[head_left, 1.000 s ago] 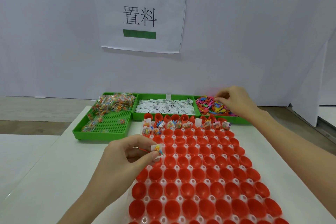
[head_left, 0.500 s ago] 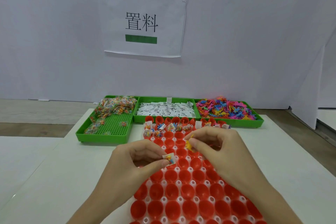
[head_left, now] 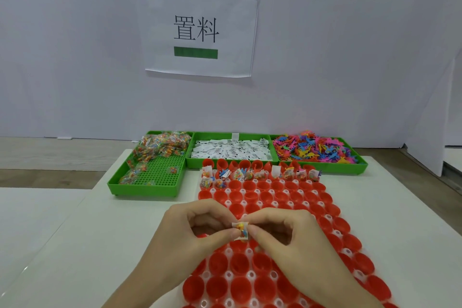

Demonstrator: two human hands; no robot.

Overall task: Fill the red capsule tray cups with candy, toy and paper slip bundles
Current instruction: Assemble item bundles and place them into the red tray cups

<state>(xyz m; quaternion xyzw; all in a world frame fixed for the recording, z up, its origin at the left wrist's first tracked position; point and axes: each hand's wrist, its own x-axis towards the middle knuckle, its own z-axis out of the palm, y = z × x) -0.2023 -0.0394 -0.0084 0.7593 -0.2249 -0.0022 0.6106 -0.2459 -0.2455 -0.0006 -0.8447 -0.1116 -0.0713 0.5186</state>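
Red capsule tray (head_left: 310, 210) is laid on a white table (head_left: 75, 232), most cups unfilled (bundles seen only in the far rows (head_left: 260, 174)). A small bundle (head_left: 241, 230) is pinched above the tray between left hand (head_left: 192, 235) and right hand (head_left: 287, 240), fingertips curled onto it from both sides. Three green bins (head_left: 150, 190) are lined up beyond.

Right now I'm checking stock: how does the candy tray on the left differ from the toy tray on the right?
The candy tray is partly depleted: clear packets heap at its far end and bare green grid shows near the front. The toy tray is covered with loose toys in pink, orange, blue and yellow, and its floor is hidden. The candy tray runs lengthwise toward the viewer; the toy tray runs crosswise. Both are green.
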